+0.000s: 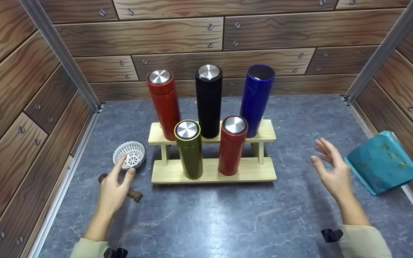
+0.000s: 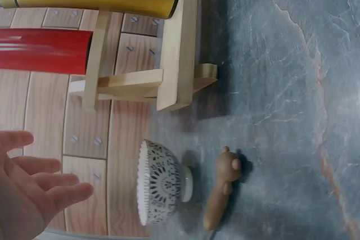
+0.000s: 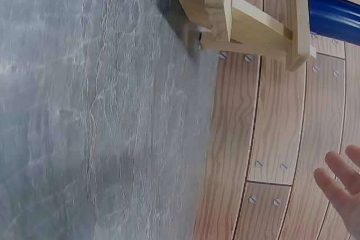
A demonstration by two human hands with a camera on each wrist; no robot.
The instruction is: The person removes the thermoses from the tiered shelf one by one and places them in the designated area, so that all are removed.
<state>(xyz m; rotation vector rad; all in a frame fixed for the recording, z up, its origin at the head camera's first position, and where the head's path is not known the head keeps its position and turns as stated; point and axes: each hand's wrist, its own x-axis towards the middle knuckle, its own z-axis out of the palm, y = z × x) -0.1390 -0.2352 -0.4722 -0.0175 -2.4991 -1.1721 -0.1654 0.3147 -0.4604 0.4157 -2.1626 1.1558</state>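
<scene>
Pale sleeves [image 1: 364,242] come in lowest, at about 7:30 and 4 o'clock from the wooden stand [image 1: 256,173], each with a black wrist camera [image 1: 332,235]. Out of the left one reaches the left hand [image 1: 112,193] at 8 o'clock, thumb spread wide of the fingers, palm free. It hovers clear of the grey marbled table [image 1: 206,222], its fingertips overlapping the patterned bowl [image 1: 134,157] in the head view — that bowl sits at 9. Partly behind the wrist lies a brown bear-headed stick [image 2: 221,192]. At just past 3 o'clock the right hand [image 1: 333,173] is also bare, fingers loosely extended, thumb apart from them; near it, at 3, rests a teal pouch [image 1: 382,163] with a leafy print. Five upright bottles fill the two-tiered stand — red bottle [image 1: 165,111] at 11, black bottle [image 1: 209,104] at 12, blue bottle [image 1: 256,102] at 1 on the upper shelf; dark red bottle [image 1: 231,152] at 5 and olive bottle [image 1: 191,157] at 7 below.
</scene>
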